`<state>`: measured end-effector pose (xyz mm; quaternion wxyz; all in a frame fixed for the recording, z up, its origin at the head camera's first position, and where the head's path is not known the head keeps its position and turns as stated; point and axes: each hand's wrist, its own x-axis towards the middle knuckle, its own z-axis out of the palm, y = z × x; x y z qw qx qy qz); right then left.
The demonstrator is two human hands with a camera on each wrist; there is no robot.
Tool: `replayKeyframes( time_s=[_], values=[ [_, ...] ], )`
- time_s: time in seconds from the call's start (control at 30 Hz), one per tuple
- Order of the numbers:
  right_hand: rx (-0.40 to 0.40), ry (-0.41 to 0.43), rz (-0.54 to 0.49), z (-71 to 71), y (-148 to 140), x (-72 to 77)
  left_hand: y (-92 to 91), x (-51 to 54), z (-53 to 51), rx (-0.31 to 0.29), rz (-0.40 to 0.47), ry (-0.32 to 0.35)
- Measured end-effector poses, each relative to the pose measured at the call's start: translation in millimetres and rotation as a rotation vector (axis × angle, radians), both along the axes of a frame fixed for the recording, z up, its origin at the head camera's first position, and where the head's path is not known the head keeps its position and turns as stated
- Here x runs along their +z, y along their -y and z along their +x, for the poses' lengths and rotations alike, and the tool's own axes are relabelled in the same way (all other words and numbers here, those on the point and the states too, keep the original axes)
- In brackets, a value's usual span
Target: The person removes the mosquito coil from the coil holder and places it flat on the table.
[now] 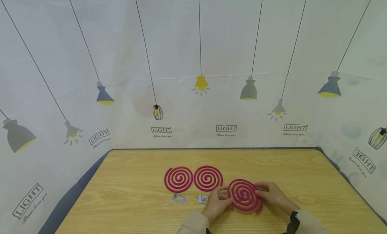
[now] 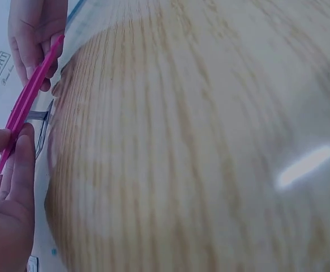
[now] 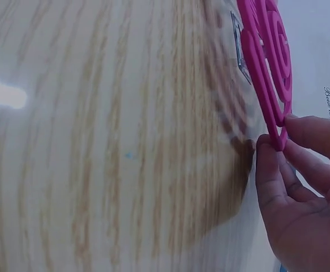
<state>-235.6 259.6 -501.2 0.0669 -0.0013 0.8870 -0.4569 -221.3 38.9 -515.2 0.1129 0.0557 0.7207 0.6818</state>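
Between both hands, a magenta mosquito coil [image 1: 245, 202] is raised off the table and tilted. My left hand [image 1: 215, 203] pinches its left edge between thumb and fingers. At the opposite edge, the thumb and fingers of my right hand [image 1: 273, 196] grip the coil's outer ring. In the left wrist view a thin metal stand [image 2: 38, 115] is below the coil [image 2: 26, 105]; I cannot tell whether they touch. Two more coils, a left one [image 1: 178, 179] and a middle one [image 1: 208, 178], lie side by side farther back.
A small metal stand [image 1: 179, 198] lies in front of the left coil. Another metal piece [image 1: 203, 199] is partly hidden by my left hand. The wood-grain table [image 1: 127, 190] ends at a cloth backdrop [image 1: 187, 42] printed with lamps.
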Motion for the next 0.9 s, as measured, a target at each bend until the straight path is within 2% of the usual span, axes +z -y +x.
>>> replayKeyframes(
  time_s=[0.33, 0.53, 0.9],
  values=[
    [0.024, -0.031, 0.009, 2.4, 1.0, 2.6, 0.8, -1.8, -1.0, -0.028, 0.004, -0.01],
    [0.046, -0.054, -0.013, 3.9, 2.3, 3.0, -2.8, -4.3, -0.6, -0.009, 0.052, -0.017],
    [0.034, -0.076, -0.047, 3.0, 2.4, 0.4, -7.4, -3.5, -0.5, 0.043, 0.039, 0.004]
  ],
)
